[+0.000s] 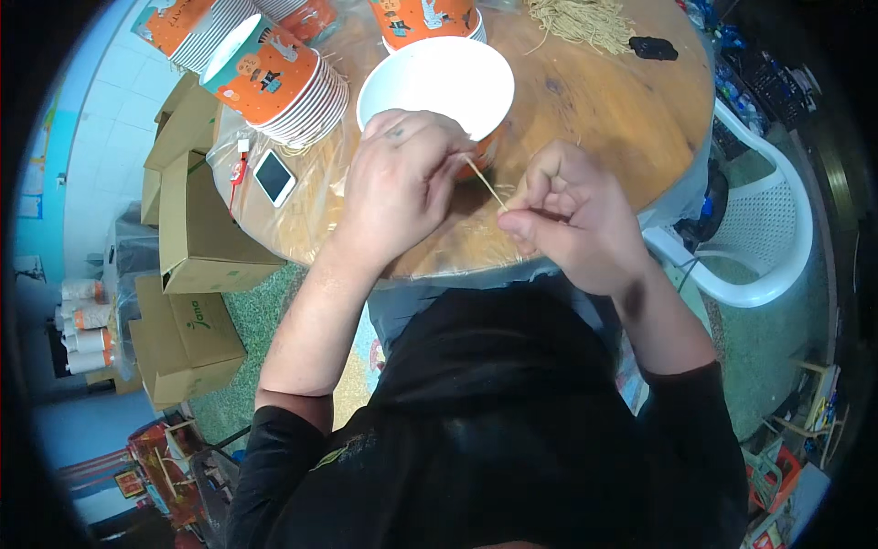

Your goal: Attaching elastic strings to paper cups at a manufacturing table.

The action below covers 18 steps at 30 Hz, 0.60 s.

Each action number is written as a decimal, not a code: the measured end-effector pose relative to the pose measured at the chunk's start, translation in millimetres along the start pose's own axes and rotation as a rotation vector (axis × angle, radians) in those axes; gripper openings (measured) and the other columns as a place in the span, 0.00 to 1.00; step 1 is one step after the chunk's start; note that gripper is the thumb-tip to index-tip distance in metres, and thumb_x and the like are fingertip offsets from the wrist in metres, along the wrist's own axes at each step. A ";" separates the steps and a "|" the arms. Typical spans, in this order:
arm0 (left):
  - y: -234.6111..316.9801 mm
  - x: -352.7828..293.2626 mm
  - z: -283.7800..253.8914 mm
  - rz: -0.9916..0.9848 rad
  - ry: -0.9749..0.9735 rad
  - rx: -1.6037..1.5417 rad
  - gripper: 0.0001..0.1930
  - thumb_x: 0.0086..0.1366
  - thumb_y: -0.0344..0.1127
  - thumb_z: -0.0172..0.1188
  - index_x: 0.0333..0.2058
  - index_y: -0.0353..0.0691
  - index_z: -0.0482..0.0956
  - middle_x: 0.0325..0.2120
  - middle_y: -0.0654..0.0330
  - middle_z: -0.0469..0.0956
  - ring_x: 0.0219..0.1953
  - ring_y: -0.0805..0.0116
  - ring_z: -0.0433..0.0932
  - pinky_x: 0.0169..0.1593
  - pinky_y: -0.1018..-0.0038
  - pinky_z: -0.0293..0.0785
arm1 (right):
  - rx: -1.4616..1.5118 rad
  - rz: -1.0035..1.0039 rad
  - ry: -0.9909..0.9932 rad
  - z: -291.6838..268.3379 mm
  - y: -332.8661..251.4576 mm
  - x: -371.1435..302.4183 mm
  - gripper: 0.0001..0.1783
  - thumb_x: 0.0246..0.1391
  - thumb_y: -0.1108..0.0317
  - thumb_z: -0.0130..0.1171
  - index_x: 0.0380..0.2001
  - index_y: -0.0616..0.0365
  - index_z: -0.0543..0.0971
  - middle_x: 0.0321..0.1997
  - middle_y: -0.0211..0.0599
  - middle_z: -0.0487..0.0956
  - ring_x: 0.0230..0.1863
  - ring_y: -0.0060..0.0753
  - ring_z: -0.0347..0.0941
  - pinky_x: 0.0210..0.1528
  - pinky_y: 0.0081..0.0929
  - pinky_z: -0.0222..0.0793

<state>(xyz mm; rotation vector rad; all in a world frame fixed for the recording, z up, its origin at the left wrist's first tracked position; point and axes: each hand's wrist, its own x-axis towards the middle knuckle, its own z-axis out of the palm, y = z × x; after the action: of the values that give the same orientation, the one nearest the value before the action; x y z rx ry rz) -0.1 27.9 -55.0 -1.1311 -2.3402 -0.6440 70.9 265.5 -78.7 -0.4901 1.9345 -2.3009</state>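
A short piece of tan string runs taut between my two hands over the near part of the table. My left hand is closed, back upward, pinching the string's upper end. At the lower end, the thumb and curled fingers of my right hand grip it. Just beyond my left hand, a paper bucket tips its white inside toward me; part of its orange outside shows below the rim, and my left hand covers the near left of it.
Stacks of orange paper buckets stand at the far left of the round wooden table, beside a phone. A bundle of tan strings and a black object lie far right. Cardboard boxes are left, a white plastic chair right.
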 end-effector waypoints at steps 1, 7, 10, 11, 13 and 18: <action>-2.6 -4.4 -3.3 -0.001 0.007 0.003 0.05 0.63 0.28 0.72 0.36 0.40 0.84 0.38 0.58 0.87 0.46 0.52 0.87 0.58 0.56 0.78 | -0.182 0.017 0.031 -0.8 -1.3 0.6 0.14 0.66 0.85 0.65 0.39 0.56 0.72 0.36 0.35 0.84 0.36 0.21 0.82 0.40 0.22 0.79; -23.2 -38.9 -26.9 0.005 0.017 -0.042 0.07 0.66 0.25 0.67 0.40 0.42 0.80 0.53 0.55 0.87 0.65 0.48 0.82 0.74 0.45 0.65 | -1.048 -0.329 0.278 -38.9 0.9 19.4 0.11 0.61 0.76 0.68 0.46 0.56 0.84 0.42 0.44 0.86 0.42 0.50 0.87 0.44 0.39 0.82; -44.7 -58.1 -38.6 -0.030 0.059 -0.099 0.04 0.70 0.30 0.66 0.40 0.42 0.79 0.57 0.54 0.86 0.72 0.45 0.77 0.78 0.40 0.59 | -1.258 -0.395 0.375 -56.9 -3.4 28.9 0.10 0.63 0.73 0.68 0.47 0.56 0.87 0.42 0.45 0.86 0.42 0.54 0.85 0.44 0.45 0.81; -54.9 -64.7 -42.3 -0.093 0.065 -0.162 0.05 0.73 0.33 0.65 0.39 0.41 0.78 0.58 0.52 0.85 0.74 0.44 0.74 0.79 0.42 0.58 | -1.238 -0.383 0.410 -60.9 -5.5 32.1 0.10 0.63 0.73 0.68 0.47 0.56 0.88 0.42 0.45 0.86 0.41 0.54 0.85 0.44 0.44 0.81; -78.0 -75.4 -45.8 -0.204 0.124 -0.372 0.07 0.76 0.35 0.65 0.39 0.40 0.78 0.60 0.50 0.84 0.76 0.47 0.71 0.79 0.44 0.59 | -1.166 -0.316 0.439 -59.5 -5.7 35.4 0.08 0.65 0.72 0.68 0.46 0.59 0.89 0.37 0.44 0.86 0.38 0.45 0.86 0.42 0.39 0.80; -90.1 -83.9 -27.0 -0.478 0.541 -0.136 0.16 0.70 0.23 0.69 0.54 0.37 0.77 0.61 0.47 0.80 0.65 0.54 0.79 0.71 0.61 0.71 | -0.601 0.069 0.268 -46.1 20.7 34.9 0.07 0.69 0.70 0.68 0.44 0.64 0.88 0.34 0.34 0.88 0.34 0.27 0.85 0.37 0.29 0.78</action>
<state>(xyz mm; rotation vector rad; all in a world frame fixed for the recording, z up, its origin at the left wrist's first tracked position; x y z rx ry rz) -20.7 -87.3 -101.7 -0.3578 -2.1000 -1.1291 21.2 295.3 -99.1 -0.1485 2.7265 -1.7836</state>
